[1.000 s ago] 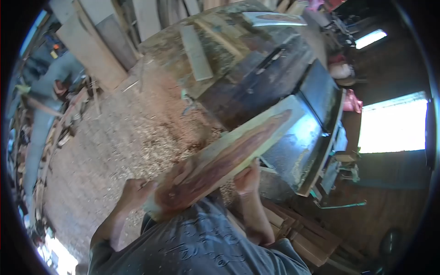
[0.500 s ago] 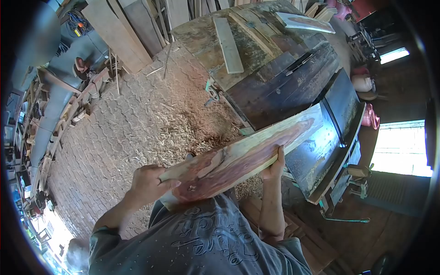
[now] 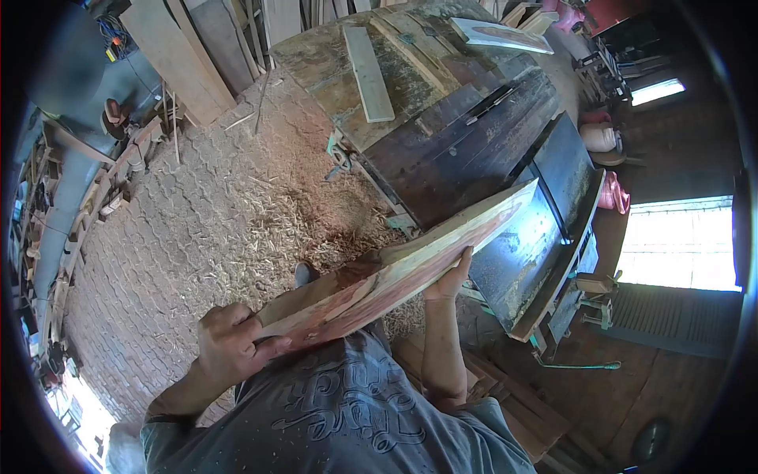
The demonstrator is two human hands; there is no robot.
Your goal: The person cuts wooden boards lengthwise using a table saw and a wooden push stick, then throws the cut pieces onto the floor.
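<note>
My left hand (image 3: 229,341) and right hand (image 3: 448,284) clasp the board (image 3: 387,286), whose far end (near the metal table (image 3: 513,265)) could knock it if either grip slips.

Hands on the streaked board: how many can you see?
2: the left hand at the near end of the board, the right hand partway along its lower edge.
</note>
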